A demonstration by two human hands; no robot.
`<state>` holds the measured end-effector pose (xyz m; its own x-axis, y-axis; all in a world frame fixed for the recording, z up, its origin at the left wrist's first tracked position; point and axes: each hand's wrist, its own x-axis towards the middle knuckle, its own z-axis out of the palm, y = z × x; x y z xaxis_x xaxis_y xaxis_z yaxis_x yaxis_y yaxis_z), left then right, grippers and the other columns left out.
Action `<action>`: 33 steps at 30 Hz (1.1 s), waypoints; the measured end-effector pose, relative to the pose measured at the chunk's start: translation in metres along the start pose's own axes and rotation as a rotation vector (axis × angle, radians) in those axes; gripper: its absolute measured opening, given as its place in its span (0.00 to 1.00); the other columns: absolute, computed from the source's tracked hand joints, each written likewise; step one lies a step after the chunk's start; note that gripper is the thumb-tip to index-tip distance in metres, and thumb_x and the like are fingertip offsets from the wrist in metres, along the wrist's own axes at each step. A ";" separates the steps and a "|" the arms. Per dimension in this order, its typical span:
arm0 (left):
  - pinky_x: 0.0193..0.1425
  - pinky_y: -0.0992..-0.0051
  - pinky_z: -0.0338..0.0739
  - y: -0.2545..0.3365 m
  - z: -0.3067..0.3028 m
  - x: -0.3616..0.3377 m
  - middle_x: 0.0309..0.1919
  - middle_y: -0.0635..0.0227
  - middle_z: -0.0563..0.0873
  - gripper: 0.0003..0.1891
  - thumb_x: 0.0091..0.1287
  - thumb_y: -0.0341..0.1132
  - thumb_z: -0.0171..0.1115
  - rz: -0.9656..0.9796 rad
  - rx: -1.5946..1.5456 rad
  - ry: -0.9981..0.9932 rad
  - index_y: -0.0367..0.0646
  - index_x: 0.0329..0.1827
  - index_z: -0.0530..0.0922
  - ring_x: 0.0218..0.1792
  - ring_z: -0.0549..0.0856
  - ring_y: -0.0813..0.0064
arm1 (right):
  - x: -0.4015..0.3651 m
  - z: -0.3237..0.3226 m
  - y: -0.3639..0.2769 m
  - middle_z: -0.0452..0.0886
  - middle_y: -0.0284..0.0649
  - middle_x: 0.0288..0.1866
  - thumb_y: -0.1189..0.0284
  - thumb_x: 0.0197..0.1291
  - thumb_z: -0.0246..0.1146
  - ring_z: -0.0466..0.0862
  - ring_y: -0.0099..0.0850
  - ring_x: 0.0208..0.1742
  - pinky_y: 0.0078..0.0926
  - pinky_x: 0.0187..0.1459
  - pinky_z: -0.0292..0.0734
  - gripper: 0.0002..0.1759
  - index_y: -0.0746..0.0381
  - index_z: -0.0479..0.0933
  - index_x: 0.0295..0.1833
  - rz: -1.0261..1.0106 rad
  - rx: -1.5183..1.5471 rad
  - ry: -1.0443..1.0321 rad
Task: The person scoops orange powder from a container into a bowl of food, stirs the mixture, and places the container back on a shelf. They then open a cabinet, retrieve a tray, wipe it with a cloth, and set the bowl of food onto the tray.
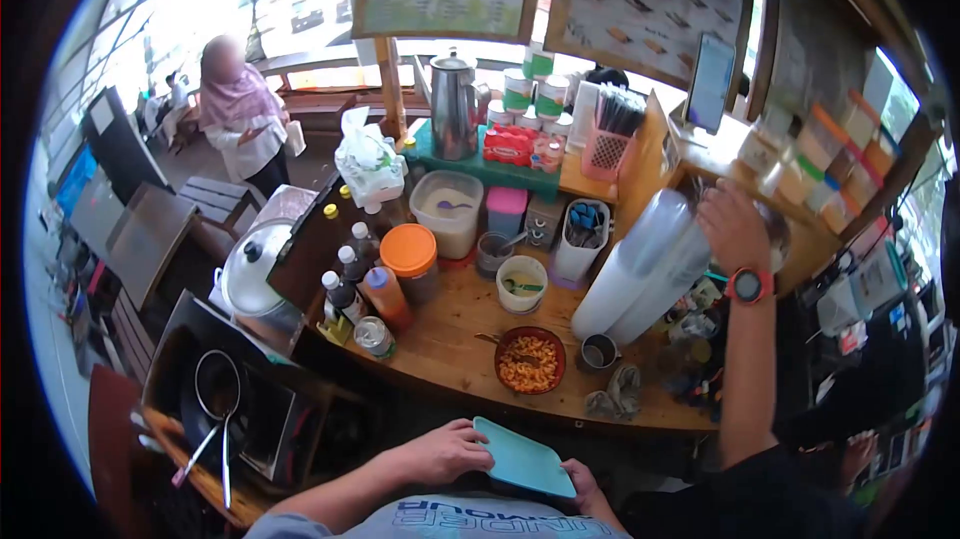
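In front of my shirt I hold a light-blue rectangular plastic tray (525, 456), tilted, with rounded corners. My left hand (455, 451) grips its left edge, fingers bent over the rim. At its lower right corner my right hand (585, 484) is closed on the edge, partly hidden. Beyond the tray, on the wooden counter (450, 339), sits a dark red-rimmed bowl of orange-coloured food (530, 360). Beside that bowl are a metal cup (599, 352) and a crumpled cloth (615, 394). Neither hand touches these.
From the right, another person's hand (735, 224) with a watch reaches beside stacked clear plastic cups (640, 259). Sauce bottles (388, 297), an orange-lidded jar (408, 250) and a white tub (521, 284) crowd the counter. A pan (217, 384) rests at lower left.
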<state>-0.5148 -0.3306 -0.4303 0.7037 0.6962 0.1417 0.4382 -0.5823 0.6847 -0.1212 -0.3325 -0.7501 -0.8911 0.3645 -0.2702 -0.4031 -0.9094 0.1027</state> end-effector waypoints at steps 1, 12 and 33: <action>0.76 0.49 0.69 0.010 -0.010 0.004 0.50 0.69 0.89 0.08 0.68 0.28 0.65 -0.013 0.004 -0.017 0.46 0.49 0.84 0.63 0.84 0.53 | -0.010 0.058 -0.005 0.88 0.56 0.54 0.68 0.69 0.56 0.90 0.45 0.53 0.44 0.60 0.86 0.27 0.78 0.75 0.65 -0.030 -0.178 0.347; 0.51 0.60 0.83 -0.085 -0.246 0.047 0.37 0.51 0.90 0.16 0.65 0.42 0.74 -0.539 0.156 1.219 0.36 0.41 0.86 0.43 0.90 0.51 | -0.025 0.241 -0.029 0.88 0.45 0.50 0.74 0.67 0.58 0.90 0.36 0.48 0.34 0.54 0.86 0.18 0.71 0.80 0.58 -0.550 -0.834 0.585; 0.70 0.55 0.76 -0.042 -0.098 0.121 0.57 0.47 0.88 0.14 0.72 0.33 0.67 -0.078 -0.341 0.405 0.32 0.54 0.86 0.61 0.85 0.44 | 0.169 0.365 0.020 0.82 0.37 0.62 0.53 0.88 0.42 0.82 0.24 0.57 0.26 0.62 0.78 0.28 0.63 0.71 0.73 -1.054 -0.881 0.355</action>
<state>-0.5031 -0.1809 -0.3722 0.3741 0.8777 0.2995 0.2267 -0.3997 0.8882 -0.3560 -0.2160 -0.4444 -0.1074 0.9910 -0.0799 -0.4584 -0.1207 -0.8805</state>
